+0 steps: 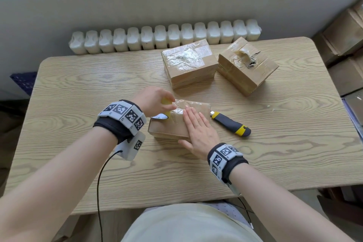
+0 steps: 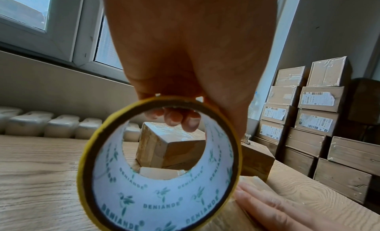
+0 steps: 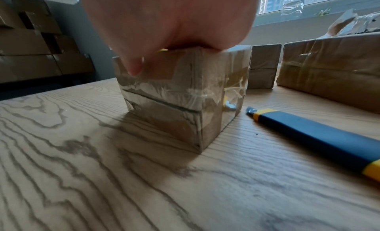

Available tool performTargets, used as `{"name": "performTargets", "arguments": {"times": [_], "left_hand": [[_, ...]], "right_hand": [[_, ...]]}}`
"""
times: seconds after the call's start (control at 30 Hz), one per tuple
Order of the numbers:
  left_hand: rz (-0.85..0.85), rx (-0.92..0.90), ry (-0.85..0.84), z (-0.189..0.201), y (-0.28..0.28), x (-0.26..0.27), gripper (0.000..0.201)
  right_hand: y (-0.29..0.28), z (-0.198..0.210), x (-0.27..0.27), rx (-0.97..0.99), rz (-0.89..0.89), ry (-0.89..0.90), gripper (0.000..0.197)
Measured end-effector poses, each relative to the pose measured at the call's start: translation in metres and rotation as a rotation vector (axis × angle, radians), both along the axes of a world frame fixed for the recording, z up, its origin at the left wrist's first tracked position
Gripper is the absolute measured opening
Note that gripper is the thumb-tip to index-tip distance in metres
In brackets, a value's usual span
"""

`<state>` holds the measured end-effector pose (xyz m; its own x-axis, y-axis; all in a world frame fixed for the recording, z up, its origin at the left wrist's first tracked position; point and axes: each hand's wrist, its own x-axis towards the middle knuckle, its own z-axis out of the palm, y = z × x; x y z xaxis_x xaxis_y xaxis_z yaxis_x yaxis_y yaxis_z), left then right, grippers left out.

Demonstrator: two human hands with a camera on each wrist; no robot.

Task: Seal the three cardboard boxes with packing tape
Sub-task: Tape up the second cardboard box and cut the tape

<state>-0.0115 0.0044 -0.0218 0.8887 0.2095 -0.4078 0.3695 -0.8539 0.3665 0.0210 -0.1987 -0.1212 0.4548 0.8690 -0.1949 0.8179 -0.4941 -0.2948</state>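
Note:
A small cardboard box [image 1: 169,126] [image 3: 164,114] stands near the table's middle, with clear tape drawn across its top. My left hand [image 1: 155,100] [image 2: 185,47] grips a yellow-edged tape roll [image 1: 164,111] [image 2: 160,166] at the box's far left corner, fingers curled through the core. My right hand [image 1: 198,129] [image 3: 168,26] lies flat on the box top, fingers straight, pressing the tape down. Two more boxes wrapped in tape, a middle box [image 1: 189,63] and a right box [image 1: 246,65], stand farther back.
A blue and yellow utility knife [image 1: 230,124] [image 3: 320,137] lies just right of the small box. The wooden table [image 1: 88,88] has bare surface left and front. A white radiator [image 1: 165,36] runs behind it. Stacked cartons [image 2: 312,120] stand at the right.

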Motion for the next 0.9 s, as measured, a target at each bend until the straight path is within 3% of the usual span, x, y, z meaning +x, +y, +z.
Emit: {"name": "performTargets", "arguments": {"times": [0.17,0.3,0.57,0.67,0.73,0.83,0.9], "left_hand": [[0.005,0.04,0.022,0.003,-0.005,0.002,0.034],[0.028,0.042,0.032,0.003,-0.009,0.006,0.029],[0.01,0.041,-0.028,0.0,-0.009,0.008,0.033],[-0.037,0.036,-0.088,-0.005,-0.008,0.005,0.038],[-0.085,0.035,-0.212,-0.007,-0.008,0.001,0.036],[-0.216,0.181,-0.446,-0.012,-0.008,-0.004,0.023],[-0.276,0.278,-0.507,-0.015,-0.009,-0.008,0.02]], "right_hand": [[-0.002,-0.003,0.019,-0.031,0.063,-0.11,0.096],[-0.015,0.001,0.038,-0.085,0.13,-0.136,0.089],[-0.059,0.001,0.05,-0.052,-0.006,-0.077,0.102],[-0.082,-0.006,0.054,0.069,-0.141,-0.057,0.084],[-0.085,-0.014,0.059,0.099,-0.271,-0.075,0.065],[-0.073,-0.019,0.073,0.006,-0.378,-0.03,0.049],[-0.063,-0.022,0.082,-0.079,-0.391,-0.026,0.044]]}}
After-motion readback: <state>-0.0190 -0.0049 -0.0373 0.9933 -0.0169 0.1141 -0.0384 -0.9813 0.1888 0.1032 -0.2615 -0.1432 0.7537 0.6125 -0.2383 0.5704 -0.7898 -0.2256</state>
